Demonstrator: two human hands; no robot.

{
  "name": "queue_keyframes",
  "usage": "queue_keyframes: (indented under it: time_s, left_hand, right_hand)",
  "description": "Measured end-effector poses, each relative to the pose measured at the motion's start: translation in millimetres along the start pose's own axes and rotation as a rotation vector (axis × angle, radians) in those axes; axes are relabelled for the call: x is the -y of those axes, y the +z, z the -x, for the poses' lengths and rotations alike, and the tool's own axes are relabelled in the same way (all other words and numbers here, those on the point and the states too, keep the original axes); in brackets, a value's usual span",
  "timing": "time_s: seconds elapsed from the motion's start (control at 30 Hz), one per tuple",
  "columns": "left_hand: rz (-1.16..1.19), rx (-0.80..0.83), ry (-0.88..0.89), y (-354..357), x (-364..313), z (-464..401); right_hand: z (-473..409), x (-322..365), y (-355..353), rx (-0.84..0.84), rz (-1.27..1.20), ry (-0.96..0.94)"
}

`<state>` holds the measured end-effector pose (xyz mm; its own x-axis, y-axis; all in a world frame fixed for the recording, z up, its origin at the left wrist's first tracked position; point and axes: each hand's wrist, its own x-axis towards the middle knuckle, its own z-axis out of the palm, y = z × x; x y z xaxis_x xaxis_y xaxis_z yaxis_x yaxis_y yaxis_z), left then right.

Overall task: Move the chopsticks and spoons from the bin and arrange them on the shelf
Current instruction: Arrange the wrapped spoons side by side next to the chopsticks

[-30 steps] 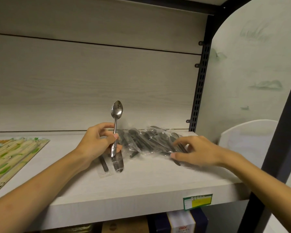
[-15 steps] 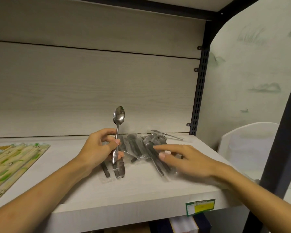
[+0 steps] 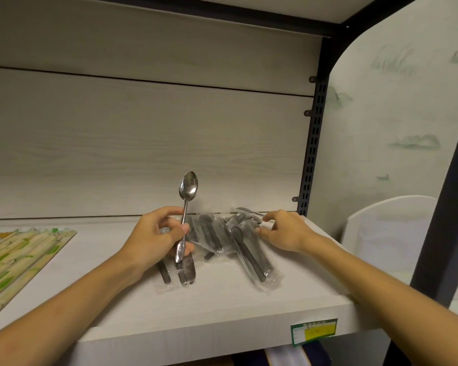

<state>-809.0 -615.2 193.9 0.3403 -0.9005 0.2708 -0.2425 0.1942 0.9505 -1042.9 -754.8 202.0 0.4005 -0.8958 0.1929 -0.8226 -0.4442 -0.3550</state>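
Left hand [image 3: 154, 239] has its fingers and thumb curled round the handle of a shiny steel spoon [image 3: 186, 207], holding it upright, bowl on top, over the pale wood-grain shelf [image 3: 217, 307]. Right hand [image 3: 286, 231] is spread out, fingertips touching a heap of dark spoons in clear plastic sleeves [image 3: 230, 241] lying on the shelf between both hands. Off to the far left edge sit packs of bamboo chopsticks with green print [image 3: 16, 260], well apart from the heap.

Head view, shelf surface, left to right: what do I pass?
Chopstick packs → left hand holding a steel spoon upright → wrapped spoons → right hand → price label on the shelf edge.
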Motion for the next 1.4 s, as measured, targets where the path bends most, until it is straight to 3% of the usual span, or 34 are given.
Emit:
queue_keyframes:
  time_s: [0.13,0.37,0.47,0.7,0.83,0.93,1.1,1.4]
  left_hand:
    - [0.024,0.007,-0.001,0,-1,0]
    - [0.089,0.026,0.05,3,-6,3]
    - [0.087,0.034,0.056,5,-8,4]
    - [0.109,0.029,0.048,6,-11,6]
    - [0.165,0.003,0.062,8,-17,7]
    - [0.204,0.009,0.079,12,-24,10]
    - [0.314,0.124,0.025,12,-31,16]
    - [0.308,0.299,-0.026,8,-34,23]
  right_hand:
    - [-12,11,7,0.04,-0.056,0.004]
    - [-13,7,-6,-0.021,-0.634,0.189]
    - [-9,4,-21,-0.125,-0.802,0.215]
    - [-2,11,-61,-0.517,-0.894,0.043]
    - [14,41,-81,-0.608,-0.936,-0.127]
    - [22,65,-85,-0.498,-1.011,-0.215]
    - [27,96,-61,-0.205,-1.08,-0.192]
    - [14,110,-34,-0.195,-1.148,-0.161]
